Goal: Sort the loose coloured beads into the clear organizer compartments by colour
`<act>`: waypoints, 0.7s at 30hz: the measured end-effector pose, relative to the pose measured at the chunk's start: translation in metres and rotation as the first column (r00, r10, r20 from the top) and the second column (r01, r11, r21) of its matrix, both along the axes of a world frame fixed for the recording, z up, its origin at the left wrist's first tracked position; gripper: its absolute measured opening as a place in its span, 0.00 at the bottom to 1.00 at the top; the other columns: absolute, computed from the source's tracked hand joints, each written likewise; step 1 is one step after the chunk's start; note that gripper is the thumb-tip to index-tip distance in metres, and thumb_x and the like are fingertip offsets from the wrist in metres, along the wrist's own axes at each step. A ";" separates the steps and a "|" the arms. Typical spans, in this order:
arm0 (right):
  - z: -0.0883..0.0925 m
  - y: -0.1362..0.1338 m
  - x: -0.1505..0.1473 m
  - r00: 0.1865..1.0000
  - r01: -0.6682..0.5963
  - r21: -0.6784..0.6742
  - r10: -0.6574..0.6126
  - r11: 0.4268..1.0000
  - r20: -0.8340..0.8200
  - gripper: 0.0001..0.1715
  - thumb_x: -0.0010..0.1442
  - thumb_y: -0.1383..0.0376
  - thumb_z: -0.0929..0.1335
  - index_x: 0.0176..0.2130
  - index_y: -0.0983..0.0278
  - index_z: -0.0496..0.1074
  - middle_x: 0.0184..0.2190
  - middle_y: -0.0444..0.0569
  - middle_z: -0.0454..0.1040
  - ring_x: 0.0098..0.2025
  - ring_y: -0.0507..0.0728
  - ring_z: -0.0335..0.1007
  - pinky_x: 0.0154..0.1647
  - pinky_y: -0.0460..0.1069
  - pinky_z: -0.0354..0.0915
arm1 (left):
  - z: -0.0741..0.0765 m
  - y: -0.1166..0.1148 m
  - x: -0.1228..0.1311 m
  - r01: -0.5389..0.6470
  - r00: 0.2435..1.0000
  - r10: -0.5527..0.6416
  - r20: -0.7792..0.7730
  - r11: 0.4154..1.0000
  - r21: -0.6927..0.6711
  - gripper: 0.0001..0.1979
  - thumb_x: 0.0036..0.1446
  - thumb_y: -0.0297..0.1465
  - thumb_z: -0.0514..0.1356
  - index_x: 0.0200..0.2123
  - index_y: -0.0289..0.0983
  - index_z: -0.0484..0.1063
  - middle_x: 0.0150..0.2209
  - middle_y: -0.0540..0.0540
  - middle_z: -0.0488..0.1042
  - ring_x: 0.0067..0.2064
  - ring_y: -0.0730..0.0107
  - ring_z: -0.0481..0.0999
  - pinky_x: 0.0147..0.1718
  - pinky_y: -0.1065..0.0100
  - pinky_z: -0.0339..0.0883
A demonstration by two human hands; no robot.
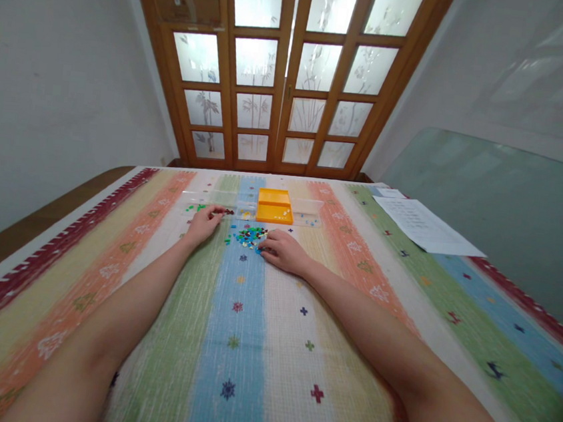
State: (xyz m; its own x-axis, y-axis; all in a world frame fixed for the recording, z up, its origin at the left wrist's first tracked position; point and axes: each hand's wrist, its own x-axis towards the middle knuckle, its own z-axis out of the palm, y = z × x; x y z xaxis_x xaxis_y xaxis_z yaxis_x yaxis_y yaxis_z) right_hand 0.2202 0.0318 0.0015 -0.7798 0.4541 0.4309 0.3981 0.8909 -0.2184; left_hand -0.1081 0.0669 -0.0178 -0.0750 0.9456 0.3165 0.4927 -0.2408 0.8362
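A small pile of mixed beads or tiny bricks (pixel 249 236), in blue, green, dark red and white, lies on the striped tablecloth. At the pile's right edge is my right hand (pixel 283 250), its fingers bent and close together over the pieces; what they pinch, if anything, is too small to name. My left hand (pixel 203 224) reaches to the front of a clear tray (pixel 212 198), fingertips together beside several dark red pieces (pixel 230 212). Green pieces (pixel 195 208) lie just left of that hand. Whatever is between its fingertips is hidden.
Behind the pile stands an orange open box (pixel 277 198) with several white pieces inside. Yellow pieces (pixel 245 214) lie left of it, and light blue pieces (pixel 308 220) in clear plastic to its right. Printed paper sheets (pixel 423 226) rest at the table's right side.
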 end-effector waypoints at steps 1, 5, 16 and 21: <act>0.000 0.000 0.000 1.000 -0.004 -0.002 0.004 1.000 0.004 0.07 0.68 0.63 0.70 0.44 0.60 0.78 0.38 0.50 0.72 0.44 0.60 0.67 0.46 0.52 0.60 | 0.001 -0.002 0.001 0.008 0.996 -0.006 -0.086 1.000 0.023 0.16 0.61 0.37 0.59 0.48 0.39 0.79 0.42 0.45 0.81 0.32 0.67 0.74 0.37 0.65 0.69; -0.001 0.001 -0.001 1.000 -0.023 -0.035 0.023 0.999 -0.002 0.05 0.68 0.65 0.70 0.43 0.60 0.78 0.38 0.50 0.73 0.44 0.60 0.67 0.46 0.52 0.60 | 0.006 -0.010 0.006 0.051 0.953 -0.017 -0.303 0.993 0.103 0.16 0.62 0.33 0.57 0.50 0.39 0.79 0.44 0.45 0.81 0.34 0.66 0.74 0.39 0.63 0.69; -0.001 0.002 -0.003 0.997 -0.016 -0.097 0.009 0.995 -0.075 0.04 0.69 0.65 0.69 0.39 0.61 0.73 0.39 0.50 0.75 0.44 0.59 0.68 0.46 0.51 0.61 | 0.008 -0.013 0.008 0.081 0.927 -0.027 -0.373 0.988 0.129 0.16 0.63 0.31 0.57 0.51 0.38 0.78 0.46 0.45 0.80 0.35 0.65 0.74 0.39 0.63 0.70; -0.002 0.002 -0.003 0.993 0.033 -0.164 -0.051 0.986 -0.110 0.04 0.69 0.65 0.68 0.40 0.61 0.73 0.38 0.50 0.76 0.41 0.58 0.69 0.44 0.51 0.62 | 0.009 -0.014 0.008 0.095 0.918 -0.033 -0.396 0.986 0.139 0.16 0.62 0.30 0.57 0.51 0.39 0.78 0.46 0.45 0.80 0.35 0.65 0.74 0.40 0.62 0.70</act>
